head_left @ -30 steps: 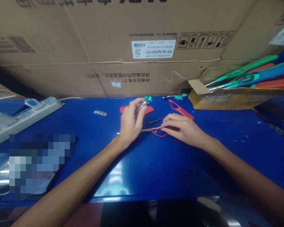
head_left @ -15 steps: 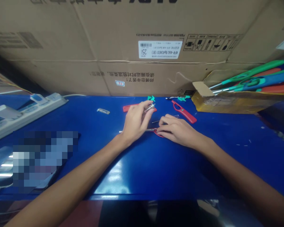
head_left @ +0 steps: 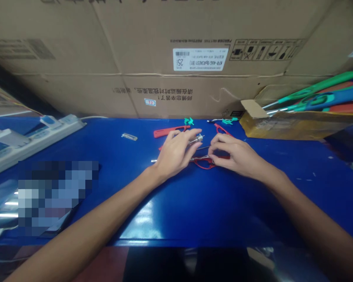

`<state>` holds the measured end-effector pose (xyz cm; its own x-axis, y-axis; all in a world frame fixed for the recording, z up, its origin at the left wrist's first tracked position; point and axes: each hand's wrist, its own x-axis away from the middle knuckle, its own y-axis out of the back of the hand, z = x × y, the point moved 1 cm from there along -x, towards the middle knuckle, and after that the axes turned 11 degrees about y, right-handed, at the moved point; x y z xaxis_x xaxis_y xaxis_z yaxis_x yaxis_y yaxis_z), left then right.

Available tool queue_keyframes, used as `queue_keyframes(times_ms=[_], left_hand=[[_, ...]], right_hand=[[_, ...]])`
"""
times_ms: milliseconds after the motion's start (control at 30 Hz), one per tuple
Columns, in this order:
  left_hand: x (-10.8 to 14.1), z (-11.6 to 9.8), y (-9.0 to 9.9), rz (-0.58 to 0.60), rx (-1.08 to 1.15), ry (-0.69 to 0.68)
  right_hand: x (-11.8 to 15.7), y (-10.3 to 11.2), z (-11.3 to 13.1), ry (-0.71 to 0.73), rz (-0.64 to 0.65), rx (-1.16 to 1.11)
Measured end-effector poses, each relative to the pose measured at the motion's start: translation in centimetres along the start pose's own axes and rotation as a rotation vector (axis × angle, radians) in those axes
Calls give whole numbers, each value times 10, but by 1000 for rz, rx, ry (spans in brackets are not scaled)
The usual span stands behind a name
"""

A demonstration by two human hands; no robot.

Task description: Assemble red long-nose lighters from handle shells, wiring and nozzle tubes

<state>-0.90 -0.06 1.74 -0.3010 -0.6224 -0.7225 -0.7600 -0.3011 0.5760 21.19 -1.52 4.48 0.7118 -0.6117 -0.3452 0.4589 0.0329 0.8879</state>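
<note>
My left hand (head_left: 176, 152) is closed around a small clear cylinder with a metal tip (head_left: 197, 139), which pokes out between thumb and fingers. Beneath that hand runs the thin metal tube (head_left: 153, 161) of a red long-necked lighter (head_left: 204, 165), lying on the blue table. Thumb and fingertips of my right hand (head_left: 238, 156) are pinched together at the lighter's handle, where a thin pale strand shows. What they grip is too small to make out. Behind the hands lie a red lighter shell (head_left: 167, 131) and a second red shell (head_left: 222, 130), partly covered by my right hand.
Green plastic pieces (head_left: 188, 122) and a clear oblong piece (head_left: 129, 136) lie farther back. A cardboard box of colourful long-handled tools (head_left: 270, 127) stands at right. At left are a white power strip (head_left: 44, 135) and a blurred-out device (head_left: 59, 196). A large carton (head_left: 153, 86) walls the back.
Both hands have shifted slightly right, the left one carrying the clear cylinder. My right hand has drawn back along the lighter, so more of its red handle shows.
</note>
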Motion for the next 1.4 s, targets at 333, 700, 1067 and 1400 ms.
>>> queue_keyframes(times_ms=[333,700,1067,1400], left_hand=[[0,-2,-1,31,9,31],[2,2,-2,47,-29,58],[0,2,-2,50,-18,-76],[2,-10,2,111,122,-97]], right_hand=[[8,2,-3,-373,-78,-680],[12,2,14,-124,315,-570],[9,-20,23,42,225,-428],[10,13,8,-375,-306,-672]])
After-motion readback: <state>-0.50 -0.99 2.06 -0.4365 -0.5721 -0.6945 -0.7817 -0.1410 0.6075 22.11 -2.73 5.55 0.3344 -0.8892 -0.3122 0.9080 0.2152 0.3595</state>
